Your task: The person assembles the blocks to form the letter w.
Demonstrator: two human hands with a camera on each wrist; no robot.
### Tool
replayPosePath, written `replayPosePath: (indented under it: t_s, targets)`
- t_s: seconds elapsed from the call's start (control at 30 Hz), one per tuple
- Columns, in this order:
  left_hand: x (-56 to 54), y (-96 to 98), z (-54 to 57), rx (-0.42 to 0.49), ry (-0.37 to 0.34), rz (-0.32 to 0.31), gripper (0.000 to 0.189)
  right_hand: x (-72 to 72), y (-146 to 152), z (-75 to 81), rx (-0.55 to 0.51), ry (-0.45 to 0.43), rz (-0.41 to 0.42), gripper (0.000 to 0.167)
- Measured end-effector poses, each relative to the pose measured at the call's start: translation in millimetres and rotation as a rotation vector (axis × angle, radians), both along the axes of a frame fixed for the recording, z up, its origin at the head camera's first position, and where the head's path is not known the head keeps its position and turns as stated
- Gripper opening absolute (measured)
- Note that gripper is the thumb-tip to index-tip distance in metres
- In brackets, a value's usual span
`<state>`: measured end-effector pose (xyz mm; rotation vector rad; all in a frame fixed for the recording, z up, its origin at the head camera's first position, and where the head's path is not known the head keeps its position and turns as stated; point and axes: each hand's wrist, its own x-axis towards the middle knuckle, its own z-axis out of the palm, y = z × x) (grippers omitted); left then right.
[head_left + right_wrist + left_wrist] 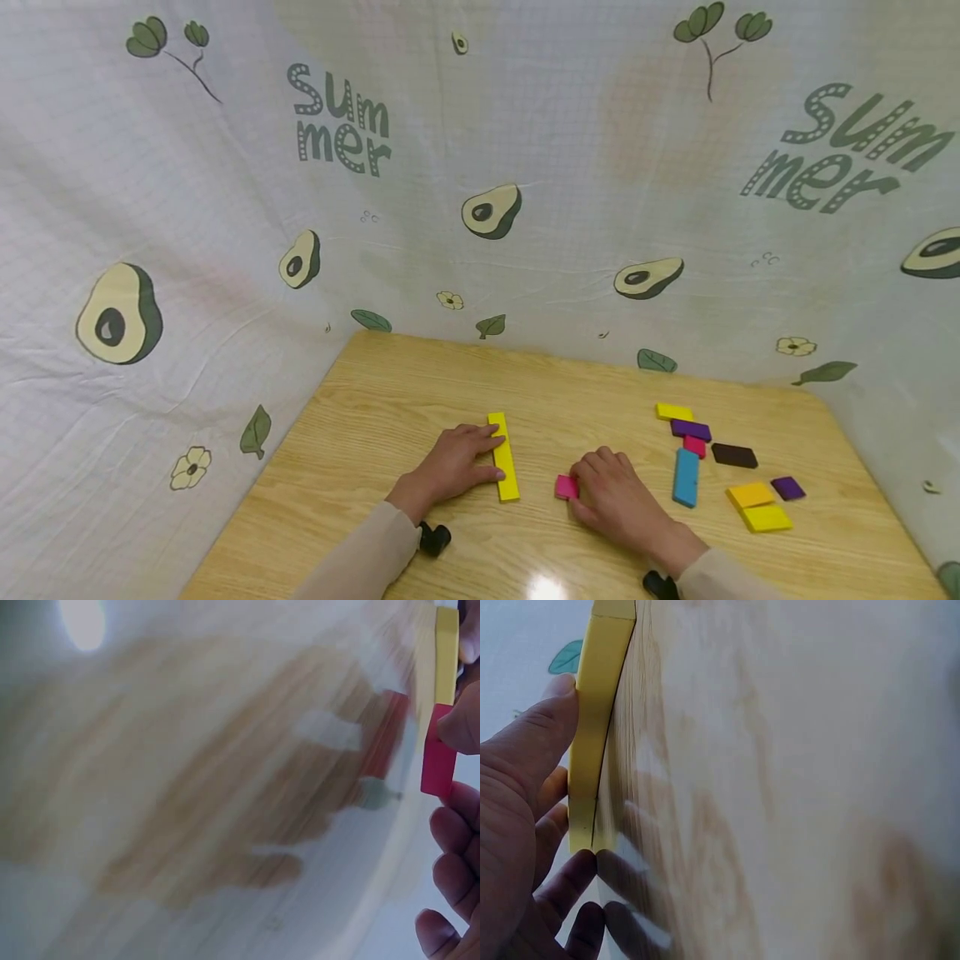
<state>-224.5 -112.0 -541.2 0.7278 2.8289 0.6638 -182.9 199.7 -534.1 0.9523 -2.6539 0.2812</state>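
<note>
A long yellow strip of blocks (504, 458) lies on the table, and a crosswise seam shows on it in the left wrist view. My left hand (459, 463) rests against its left side, with fingertips and thumb touching the yellow. In the left wrist view the thumb (544, 724) lies along the strip's edge. To the right, my right hand (617, 498) pinches a small pink block (566, 487) between thumb and fingers. The right wrist view shows this pink block (439, 754) held clear of the table, its shadow on the wood.
Several loose blocks lie at the right: a blue one (686, 477), a black one (734, 455), a purple one (691, 430), an orange one (750, 495) and a yellow one (767, 519). A printed cloth (420, 250) hangs behind and beside the wooden table (420, 375).
</note>
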Motion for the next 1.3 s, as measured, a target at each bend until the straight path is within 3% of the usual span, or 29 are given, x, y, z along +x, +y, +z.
replayPosePath:
  t_s: [0.3,0.7,1.3]
  targets:
    - [-1.2,0.3,-2.1,-0.001,0.001,0.002,0.062,8.7,-22,1.5,0.018,0.015,0.059,0.023]
    - [-1.1,-0.8,-1.9,0.002,0.014,-0.003,0.062,12.0,-41,1.1,0.056,-0.039,0.123,0.019]
    - [-1.3,-0.7,-2.5,-0.002,0.022,-0.007,0.062,14.3,-48,-1.2,0.08,-0.012,0.135,0.019]
